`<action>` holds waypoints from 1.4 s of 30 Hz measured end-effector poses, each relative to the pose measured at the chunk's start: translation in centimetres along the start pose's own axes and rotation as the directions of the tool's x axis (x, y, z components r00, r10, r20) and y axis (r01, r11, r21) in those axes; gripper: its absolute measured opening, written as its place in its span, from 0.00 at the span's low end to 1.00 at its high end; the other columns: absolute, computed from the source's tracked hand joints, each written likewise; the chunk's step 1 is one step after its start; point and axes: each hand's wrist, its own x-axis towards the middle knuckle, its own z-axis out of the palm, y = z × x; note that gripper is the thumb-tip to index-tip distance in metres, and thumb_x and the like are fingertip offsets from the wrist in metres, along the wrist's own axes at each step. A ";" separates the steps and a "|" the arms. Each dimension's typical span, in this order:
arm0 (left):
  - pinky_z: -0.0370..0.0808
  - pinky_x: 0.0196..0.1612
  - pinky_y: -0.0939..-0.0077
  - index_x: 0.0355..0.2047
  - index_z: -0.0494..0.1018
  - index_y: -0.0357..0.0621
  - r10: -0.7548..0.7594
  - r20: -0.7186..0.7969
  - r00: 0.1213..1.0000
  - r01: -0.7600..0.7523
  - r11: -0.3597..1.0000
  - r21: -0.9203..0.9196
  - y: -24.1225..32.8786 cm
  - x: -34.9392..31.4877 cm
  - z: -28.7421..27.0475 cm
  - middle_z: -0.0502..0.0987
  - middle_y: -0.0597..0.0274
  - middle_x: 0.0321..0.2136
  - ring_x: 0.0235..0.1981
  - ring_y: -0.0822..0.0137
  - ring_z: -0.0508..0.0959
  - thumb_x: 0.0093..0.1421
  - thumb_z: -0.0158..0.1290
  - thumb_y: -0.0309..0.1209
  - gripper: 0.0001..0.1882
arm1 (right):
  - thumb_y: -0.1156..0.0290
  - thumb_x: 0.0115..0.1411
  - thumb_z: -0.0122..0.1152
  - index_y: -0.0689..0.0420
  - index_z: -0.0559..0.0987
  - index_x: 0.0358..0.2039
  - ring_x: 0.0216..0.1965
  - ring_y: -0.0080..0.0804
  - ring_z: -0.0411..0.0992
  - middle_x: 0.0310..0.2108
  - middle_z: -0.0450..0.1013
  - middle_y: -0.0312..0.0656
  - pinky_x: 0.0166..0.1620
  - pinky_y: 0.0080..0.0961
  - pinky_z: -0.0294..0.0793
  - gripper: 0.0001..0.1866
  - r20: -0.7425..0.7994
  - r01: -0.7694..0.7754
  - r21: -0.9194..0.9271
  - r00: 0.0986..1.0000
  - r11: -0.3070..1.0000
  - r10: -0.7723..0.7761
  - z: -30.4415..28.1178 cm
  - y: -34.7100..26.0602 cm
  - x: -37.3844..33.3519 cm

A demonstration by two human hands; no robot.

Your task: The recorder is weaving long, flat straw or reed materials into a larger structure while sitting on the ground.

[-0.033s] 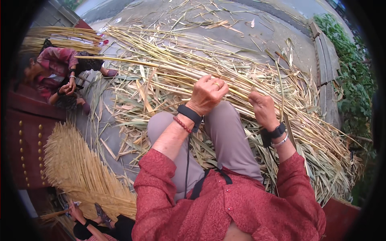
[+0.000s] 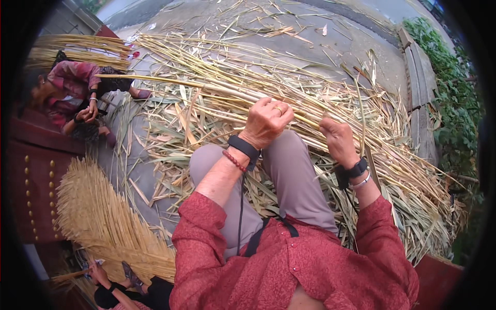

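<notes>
A long, thin yellow reed-like stalk (image 2: 155, 78) runs from the far left, across my lap, to my right hand. My left hand (image 2: 268, 122) is closed around it above my knees, its knuckles upward. Farther right, my right hand (image 2: 338, 138) is closed at the stalk's near end, with the fingertips pinched against it. A short length of stalk shows between the two hands. Just beyond them lies a heap of similar long stalks (image 2: 217, 62), mixed with dry leaves and peeled husks (image 2: 170, 170).
One person (image 2: 75, 82) sits at the far left; another person's arm (image 2: 111, 289) shows at lower left. Near a studded dark red door (image 2: 39, 196) lies a fanned bundle of pale stalks (image 2: 106, 206). A stone curb (image 2: 418, 77) and green plants (image 2: 449, 93) border the right.
</notes>
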 end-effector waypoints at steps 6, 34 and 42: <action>0.73 0.35 0.73 0.24 0.73 0.45 0.002 -0.008 1.000 -0.002 1.000 0.012 -0.1 0.4 -0.7 0.75 0.66 0.24 0.27 0.69 0.76 0.42 0.51 0.25 0.07 | 0.72 0.52 0.54 0.55 0.74 0.24 0.19 0.47 0.65 0.15 0.65 0.49 0.23 0.35 0.63 0.02 0.004 0.018 -0.003 1.000 1.000 -0.018 -0.1 -0.3 0.6; 0.57 0.51 0.60 0.37 0.72 0.52 -0.397 0.101 0.912 0.354 0.888 0.293 -4.7 -3.6 -4.7 0.74 0.67 0.35 0.42 0.65 0.72 0.41 0.59 0.28 0.19 | 0.72 0.51 0.55 0.57 0.75 0.24 0.19 0.46 0.67 0.16 0.66 0.49 0.23 0.32 0.63 0.03 -0.030 -0.070 -0.018 0.997 0.997 0.069 0.7 0.8 -0.4; 0.64 0.47 0.64 0.27 0.76 0.51 -0.389 0.170 0.906 0.393 0.920 0.010 -5.3 -3.0 -4.2 0.76 0.69 0.24 0.31 0.66 0.75 0.43 0.59 0.29 0.08 | 0.75 0.50 0.56 0.59 0.76 0.25 0.16 0.42 0.66 0.14 0.66 0.49 0.22 0.29 0.62 0.02 -0.025 -0.028 0.036 0.999 0.999 0.029 0.2 0.1 -1.4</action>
